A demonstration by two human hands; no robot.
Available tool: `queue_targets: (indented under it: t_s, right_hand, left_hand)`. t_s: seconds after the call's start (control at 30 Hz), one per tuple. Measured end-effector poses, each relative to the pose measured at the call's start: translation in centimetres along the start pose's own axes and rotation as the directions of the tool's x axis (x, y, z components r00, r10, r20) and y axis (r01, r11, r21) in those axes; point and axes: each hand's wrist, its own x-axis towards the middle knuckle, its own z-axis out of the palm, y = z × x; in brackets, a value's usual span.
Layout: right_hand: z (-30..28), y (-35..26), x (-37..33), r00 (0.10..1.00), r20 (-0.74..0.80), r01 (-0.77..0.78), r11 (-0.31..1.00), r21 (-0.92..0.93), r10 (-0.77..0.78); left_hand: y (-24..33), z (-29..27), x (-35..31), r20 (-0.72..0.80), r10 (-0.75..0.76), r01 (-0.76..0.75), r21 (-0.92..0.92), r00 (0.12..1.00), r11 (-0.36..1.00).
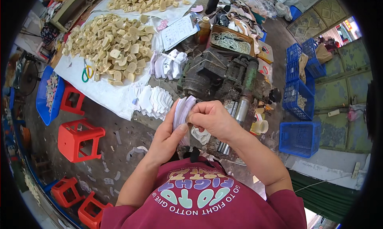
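Observation:
My left hand (164,134) is wrapped round a thick stack of thin white and lilac cut pieces (182,111), held upright in front of my chest. Against the stack's right edge, my right hand (209,116) is closed, thumb and fingers pinched together; whatever they grip there is hidden. Just beyond, a fanned row of similar white pieces (153,101) lies on the bench edge. Behind that row sits a tied white bundle (169,64). A crumpled white piece (200,135) lies below my right hand.
A greasy dark machine (211,75) stands right ahead, with a box of pale green cords (231,42) behind it. Beige tab-shaped pieces (113,45) are heaped at left, near scissors (87,71). Red stools (79,139) stand on the left floor, blue crates (300,139) on the right.

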Motion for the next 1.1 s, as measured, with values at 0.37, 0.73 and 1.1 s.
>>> queue_targets:
  t_s: [0.37, 0.73, 1.1]
  right_hand:
    - [3.9, 1.0, 0.5, 0.842, 0.062, 0.539, 0.828, -0.157, -0.537]
    - [10.5, 4.9, 4.7, 0.666, 0.744, 0.695, 0.397, -0.599, -0.042]
    - [2.5, 4.4, 29.2, 0.9, 0.299, 0.259, -0.163, -0.952, -0.318]
  left_hand:
    - [-2.4, -2.4, -0.1, -0.236, -0.286, 0.056, -0.673, 0.929, 0.738]
    - [-3.5, -18.2, -3.8, -0.602, -0.14, -0.471, -0.731, 0.786, 0.494]
    - [-6.9, -24.6, -6.3, -0.601, -0.411, -0.356, -0.769, 0.685, 0.531]
